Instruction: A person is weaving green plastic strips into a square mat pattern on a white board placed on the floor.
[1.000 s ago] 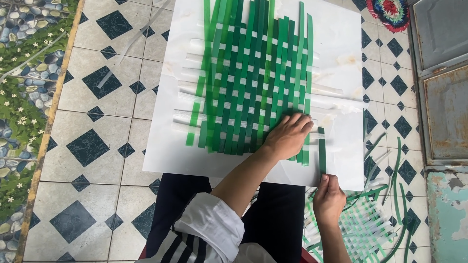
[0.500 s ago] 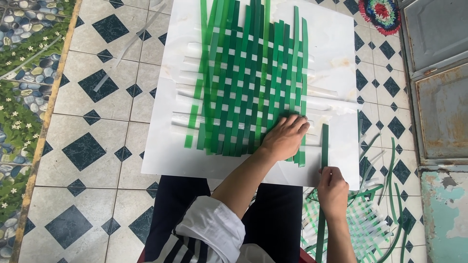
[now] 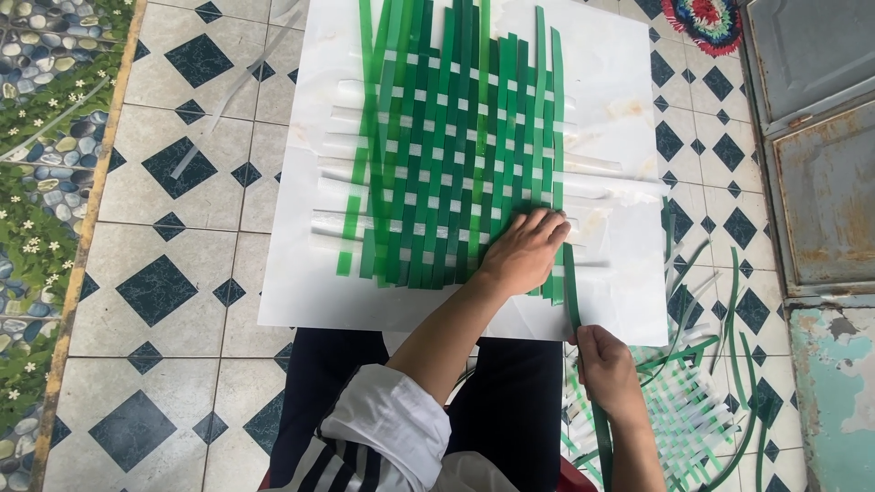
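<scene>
A mat woven of green and white strips [image 3: 437,164] lies on a white sheet [image 3: 629,82] on the tiled floor. My left hand [image 3: 527,253] lies flat on the mat's lower right corner, fingers spread, pressing the strips down. My right hand [image 3: 603,369] is below it, off the sheet's near edge, pinching a long loose green strip [image 3: 572,292]. The strip's upper end reaches the mat's right edge beside my left fingers, and its lower end trails past my wrist.
A second green-and-white woven piece [image 3: 684,419] lies on the floor at lower right, among loose green strips [image 3: 729,301]. A grey metal door [image 3: 820,137] stands to the right, a colourful round rug [image 3: 711,18] at top right, a pebble border [image 3: 36,182] at left.
The green strip in my right hand has swung left, from apart on the sheet to against the mat's right edge. My left hand has stayed on the mat.
</scene>
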